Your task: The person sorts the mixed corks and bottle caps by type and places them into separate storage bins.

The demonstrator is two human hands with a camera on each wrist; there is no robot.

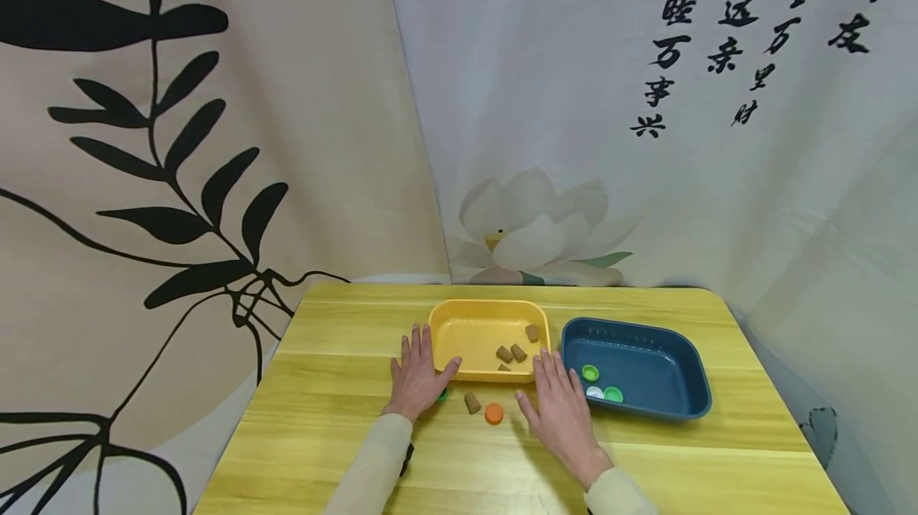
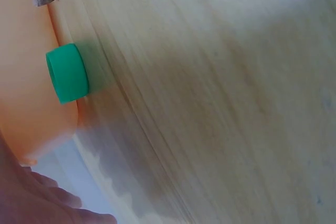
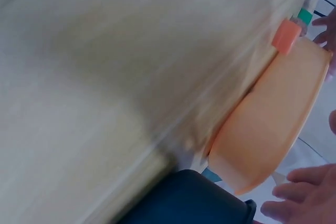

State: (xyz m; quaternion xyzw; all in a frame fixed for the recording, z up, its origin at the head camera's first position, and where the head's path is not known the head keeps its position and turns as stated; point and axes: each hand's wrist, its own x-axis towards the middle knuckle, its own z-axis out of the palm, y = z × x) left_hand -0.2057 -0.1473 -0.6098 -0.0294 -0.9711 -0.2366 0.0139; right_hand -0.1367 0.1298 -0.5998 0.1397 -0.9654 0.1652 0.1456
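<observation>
A yellow tray (image 1: 466,332) with several cork stoppers (image 1: 518,353) inside lies between the two hands in the head view. My left hand (image 1: 416,378) is at its front left corner, fingers straight and thumb spread along the front rim. At the front right corner, my right hand (image 1: 562,418) reaches forward with extended fingers, its fingertips close to the rim. In front of the tray are a green bottle cap (image 2: 68,73), partly hidden by the left hand in the head view, a cork stopper (image 1: 472,403) and an orange cap (image 1: 493,414). Neither hand grips anything.
To the right of the right hand stands a dark blue tray (image 1: 667,375) holding green caps (image 1: 590,373) and a white cap (image 1: 594,392). The wooden table (image 1: 323,403) ends just behind both trays, where a printed curtain (image 1: 344,140) hangs.
</observation>
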